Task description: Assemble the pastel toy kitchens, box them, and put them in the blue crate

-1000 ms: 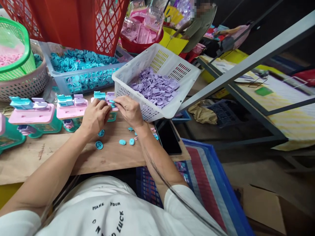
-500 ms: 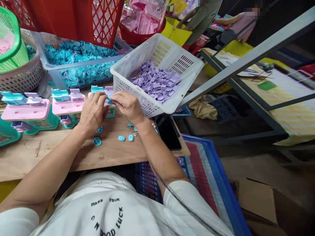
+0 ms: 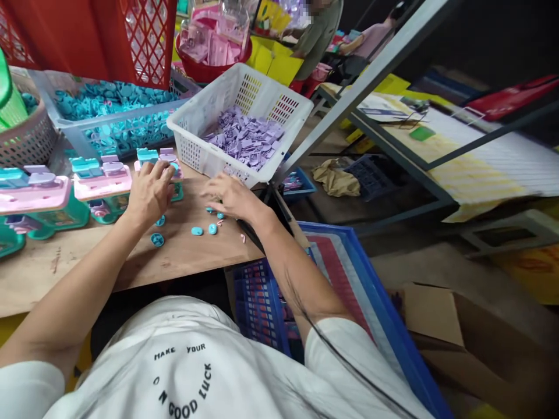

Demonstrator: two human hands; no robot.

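At the near side of a toy case with a pink lid (image 3: pixel 138 164) is my left hand (image 3: pixel 151 193), its fingers curled together. A small blue piece (image 3: pixel 175 166) shows by those fingertips; whether they grip it or the case is hidden. My right hand (image 3: pixel 233 198) is apart from the left, fingers spread and bent down over small blue parts on the tabletop. Two blue oval pieces (image 3: pixel 197 231) lie in front of it, with tiny pink bits (image 3: pixel 243 238) nearby. Round blue discs (image 3: pixel 157 239) rest below my left hand.
More pink-lidded teal cases (image 3: pixel 102 185) line up on the left. Behind stand a white basket (image 3: pixel 192 145) of purple parts, a clear bin (image 3: pixel 70 129) of blue parts and a red crate (image 3: pixel 87 41). A metal bar (image 3: pixel 332 116) slants at right. Co-workers sit farther back.
My right hand has left the left hand and moved down to the small parts on the table, its fingers opening. The left stays by the case. The whole view has shifted.
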